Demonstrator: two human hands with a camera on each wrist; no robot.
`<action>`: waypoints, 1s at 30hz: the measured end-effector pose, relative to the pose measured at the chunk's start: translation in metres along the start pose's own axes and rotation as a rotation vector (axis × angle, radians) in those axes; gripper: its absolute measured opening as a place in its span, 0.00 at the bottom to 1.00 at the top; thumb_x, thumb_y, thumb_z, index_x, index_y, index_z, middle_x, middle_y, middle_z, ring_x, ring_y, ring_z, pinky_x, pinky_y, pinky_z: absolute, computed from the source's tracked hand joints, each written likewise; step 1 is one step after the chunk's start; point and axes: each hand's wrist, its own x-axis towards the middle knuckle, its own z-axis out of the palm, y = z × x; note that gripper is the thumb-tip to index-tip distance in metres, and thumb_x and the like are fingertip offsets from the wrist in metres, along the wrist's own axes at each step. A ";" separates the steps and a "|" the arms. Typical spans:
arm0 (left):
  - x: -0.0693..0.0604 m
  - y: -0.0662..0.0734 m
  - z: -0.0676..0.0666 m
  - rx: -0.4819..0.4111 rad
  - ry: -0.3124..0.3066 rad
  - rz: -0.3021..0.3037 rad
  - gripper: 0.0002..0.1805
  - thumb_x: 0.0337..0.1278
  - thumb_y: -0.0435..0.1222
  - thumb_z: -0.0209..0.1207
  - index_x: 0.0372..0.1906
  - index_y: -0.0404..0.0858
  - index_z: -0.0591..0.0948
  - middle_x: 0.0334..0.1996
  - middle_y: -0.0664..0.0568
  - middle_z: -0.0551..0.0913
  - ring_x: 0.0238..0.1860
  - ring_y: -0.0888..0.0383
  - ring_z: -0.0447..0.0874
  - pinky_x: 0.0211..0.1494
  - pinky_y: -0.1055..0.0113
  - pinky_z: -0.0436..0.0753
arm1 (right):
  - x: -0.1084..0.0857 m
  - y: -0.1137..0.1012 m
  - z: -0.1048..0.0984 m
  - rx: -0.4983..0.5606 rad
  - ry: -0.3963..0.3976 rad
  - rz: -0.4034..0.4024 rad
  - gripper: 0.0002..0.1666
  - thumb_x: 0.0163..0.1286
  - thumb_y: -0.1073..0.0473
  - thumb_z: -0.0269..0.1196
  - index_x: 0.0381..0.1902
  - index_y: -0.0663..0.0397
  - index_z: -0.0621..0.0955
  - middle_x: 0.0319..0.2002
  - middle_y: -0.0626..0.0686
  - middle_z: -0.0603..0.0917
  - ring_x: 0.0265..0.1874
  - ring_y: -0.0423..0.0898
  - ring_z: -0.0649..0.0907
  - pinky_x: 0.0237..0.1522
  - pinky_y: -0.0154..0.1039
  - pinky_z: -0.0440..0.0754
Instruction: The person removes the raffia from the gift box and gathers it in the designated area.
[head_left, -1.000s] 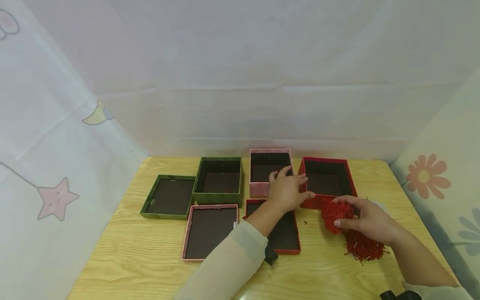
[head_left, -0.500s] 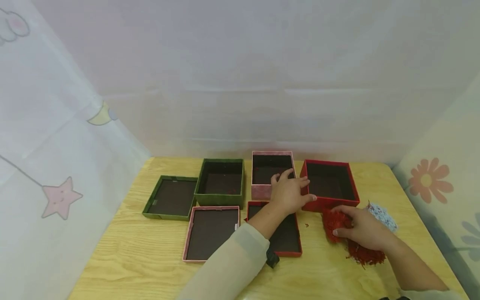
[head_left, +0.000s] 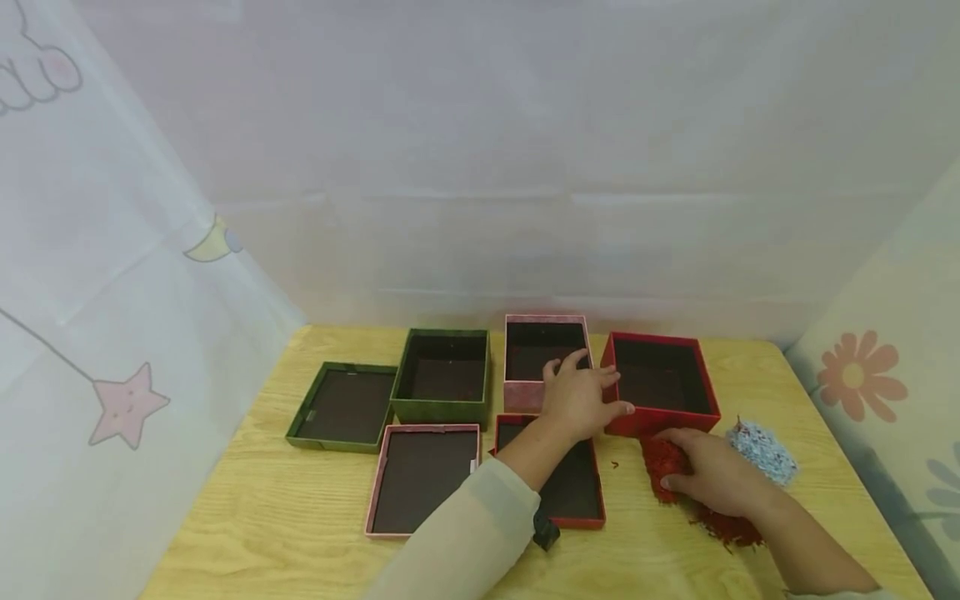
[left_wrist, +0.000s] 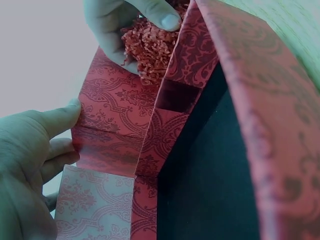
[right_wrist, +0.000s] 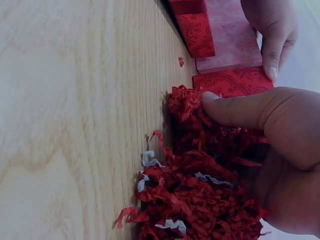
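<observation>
In the head view, my right hand (head_left: 716,473) grips a clump of red shredded paper (head_left: 658,472) in front of the red box (head_left: 660,422). Its thumb presses on the near side of the clump, as the right wrist view shows, while most of its fingers are hidden. More red shreds (head_left: 731,530), mixed with a few pale strips, lie beneath that hand. My left hand (head_left: 577,402) spreads its fingers over the corner between the pink box (head_left: 522,397) and the red box. Its thumb (left_wrist: 65,117) touches the red box's edge in the left wrist view.
Pale blue shredded paper (head_left: 767,454) lies at the right. A green box (head_left: 441,412) stands left of the pink one. Before the boxes lie a green lid (head_left: 341,445), a pink lid (head_left: 371,500) and a red lid (head_left: 577,523). One red scrap (head_left: 615,464) rests on the table (head_left: 255,500).
My right hand has lowered the red clump a little toward the table, close to the red box's front, and more pale blue paper shows behind it. The left hand stays at the boxes.
</observation>
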 end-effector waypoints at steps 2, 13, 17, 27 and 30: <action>0.001 0.000 -0.001 0.006 0.001 0.001 0.35 0.59 0.68 0.62 0.70 0.64 0.78 0.69 0.73 0.75 0.81 0.56 0.53 0.77 0.41 0.55 | 0.002 0.000 0.002 -0.038 -0.002 -0.008 0.36 0.62 0.52 0.78 0.64 0.59 0.80 0.58 0.58 0.85 0.53 0.57 0.85 0.53 0.60 0.83; 0.004 -0.005 -0.005 0.022 -0.004 0.029 0.35 0.62 0.68 0.60 0.72 0.63 0.77 0.71 0.71 0.74 0.80 0.55 0.53 0.77 0.40 0.53 | 0.009 -0.006 0.004 -0.170 0.008 -0.033 0.39 0.58 0.53 0.80 0.64 0.61 0.80 0.59 0.62 0.83 0.56 0.63 0.83 0.56 0.64 0.81; -0.003 -0.013 -0.013 -0.027 0.001 0.072 0.34 0.67 0.66 0.57 0.74 0.61 0.75 0.73 0.68 0.72 0.81 0.54 0.53 0.76 0.39 0.54 | 0.005 -0.009 0.000 -0.198 0.012 -0.031 0.42 0.55 0.49 0.81 0.64 0.60 0.80 0.60 0.63 0.82 0.59 0.66 0.81 0.57 0.66 0.79; -0.039 -0.044 -0.044 -0.145 0.065 0.151 0.29 0.72 0.59 0.58 0.73 0.57 0.77 0.73 0.64 0.72 0.80 0.54 0.56 0.76 0.37 0.55 | -0.011 -0.018 -0.017 -0.157 -0.026 -0.030 0.43 0.61 0.44 0.77 0.70 0.57 0.77 0.65 0.64 0.78 0.54 0.60 0.84 0.52 0.61 0.83; -0.052 -0.058 -0.052 -0.160 0.075 0.157 0.30 0.72 0.58 0.59 0.73 0.56 0.77 0.74 0.62 0.72 0.80 0.53 0.57 0.76 0.36 0.55 | -0.018 -0.023 -0.022 -0.130 -0.006 -0.035 0.41 0.64 0.48 0.76 0.71 0.56 0.76 0.66 0.64 0.78 0.44 0.49 0.87 0.46 0.54 0.86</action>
